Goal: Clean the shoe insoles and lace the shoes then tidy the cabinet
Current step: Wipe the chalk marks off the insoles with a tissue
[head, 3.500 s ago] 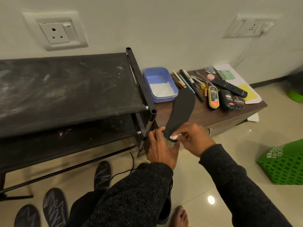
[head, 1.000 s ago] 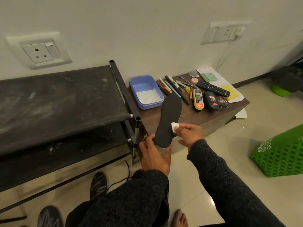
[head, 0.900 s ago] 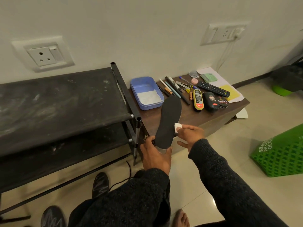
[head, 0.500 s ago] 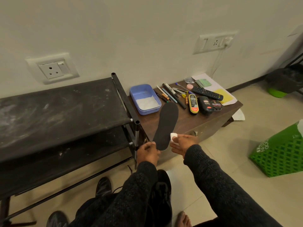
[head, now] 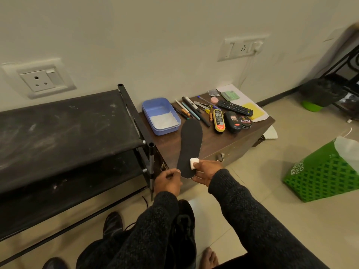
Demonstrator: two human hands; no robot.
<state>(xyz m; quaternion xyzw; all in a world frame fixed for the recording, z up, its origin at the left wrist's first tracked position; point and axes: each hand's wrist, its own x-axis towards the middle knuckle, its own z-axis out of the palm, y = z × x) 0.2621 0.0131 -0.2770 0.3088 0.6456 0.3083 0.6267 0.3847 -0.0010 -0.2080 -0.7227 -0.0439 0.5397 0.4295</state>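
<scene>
We've got the insole (head: 190, 144) pinched at heel by L hand (head: 168, 181), R hand (head: 206, 170) clamped on wipe (head: 194, 163); thin, floppy, so support near heel.

White wad (head: 194, 162) against black insole (head: 190, 144)

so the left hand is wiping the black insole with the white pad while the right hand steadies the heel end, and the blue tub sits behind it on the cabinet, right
One thing is off: the hands are swapped. In the head view the right hand presses the white pad on the black insole, and the left hand steadies the heel end. The blue tub does sit behind it on the cabinet.
</scene>
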